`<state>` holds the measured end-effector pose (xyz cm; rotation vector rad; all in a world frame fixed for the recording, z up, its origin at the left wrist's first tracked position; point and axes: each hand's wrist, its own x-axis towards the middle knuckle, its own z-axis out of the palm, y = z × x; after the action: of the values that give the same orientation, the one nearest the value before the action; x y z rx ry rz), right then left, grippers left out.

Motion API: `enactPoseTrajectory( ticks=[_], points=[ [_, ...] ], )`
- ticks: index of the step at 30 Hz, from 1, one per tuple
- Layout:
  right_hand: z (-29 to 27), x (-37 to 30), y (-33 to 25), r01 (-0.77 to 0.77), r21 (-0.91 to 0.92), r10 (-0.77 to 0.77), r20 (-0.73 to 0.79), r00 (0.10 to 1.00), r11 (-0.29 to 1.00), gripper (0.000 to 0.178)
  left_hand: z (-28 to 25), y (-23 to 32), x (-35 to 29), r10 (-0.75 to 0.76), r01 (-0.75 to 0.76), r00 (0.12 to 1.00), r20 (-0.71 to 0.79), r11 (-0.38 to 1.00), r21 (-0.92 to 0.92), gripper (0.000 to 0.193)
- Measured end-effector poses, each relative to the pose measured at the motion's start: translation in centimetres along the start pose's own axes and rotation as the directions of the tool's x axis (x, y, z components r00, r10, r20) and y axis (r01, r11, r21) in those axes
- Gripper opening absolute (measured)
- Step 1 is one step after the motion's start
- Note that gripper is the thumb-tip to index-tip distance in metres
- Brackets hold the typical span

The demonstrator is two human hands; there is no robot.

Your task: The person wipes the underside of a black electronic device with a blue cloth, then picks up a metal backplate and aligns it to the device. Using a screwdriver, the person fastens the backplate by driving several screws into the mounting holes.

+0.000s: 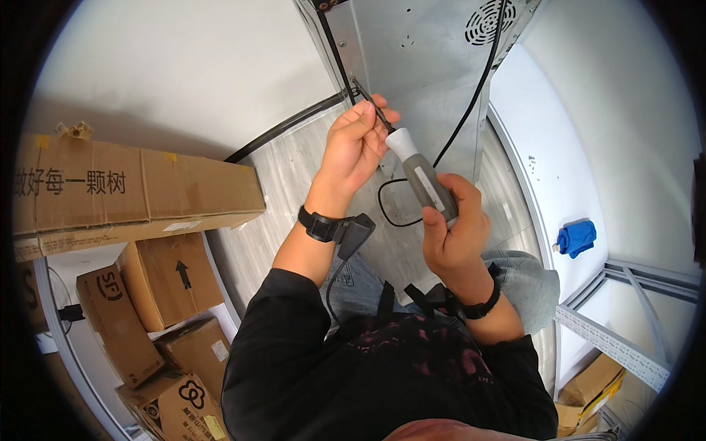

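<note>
A cordless electric screwdriver [424, 180] with a grey and white body slants up and left in front of me. My right hand [460, 228] grips the lower end of its grey body. With thumb and fingers, my left hand [360, 143] pinches the dark shaft [376, 110] just ahead of the white collar. The shaft's tip reaches the lower left edge of a grey metal cabinet [419, 81], by a small screw or hole; contact is too small to make out. A black cable [471, 110] hangs down the cabinet and loops behind the screwdriver.
Cardboard boxes [176, 283] fill a shelf at the left, with a long carton [198, 180] on top. A blue cloth-like bundle [576, 239] lies on a white surface at the right. Below it is a metal rack [614, 345]. A round vent [489, 22] marks the cabinet.
</note>
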<state>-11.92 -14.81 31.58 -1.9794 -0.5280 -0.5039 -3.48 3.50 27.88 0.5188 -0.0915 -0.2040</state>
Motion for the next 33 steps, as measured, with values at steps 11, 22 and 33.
enactPoseTrajectory(
  ticks=[11,22,33],
  points=[
    [0.8,-0.3,0.2,-0.014,0.076,0.013,0.005,1.000,0.997,0.046,1.0,-1.1,0.3,0.122,-0.112,0.972,-0.202,0.992,0.060,0.019],
    [0.3,0.7,-0.1,0.073,-0.057,-0.064,0.143,0.988,0.996,0.052,0.5,-1.0,-0.1,0.126,-0.108,0.964,-0.232,0.990,0.092,0.017],
    [-0.7,-0.1,-0.1,-0.205,0.181,0.193,0.079,0.978,0.962,0.038,1.8,-1.5,-0.1,0.117,-0.076,0.960,-0.253,0.983,0.168,0.019]
  ],
)
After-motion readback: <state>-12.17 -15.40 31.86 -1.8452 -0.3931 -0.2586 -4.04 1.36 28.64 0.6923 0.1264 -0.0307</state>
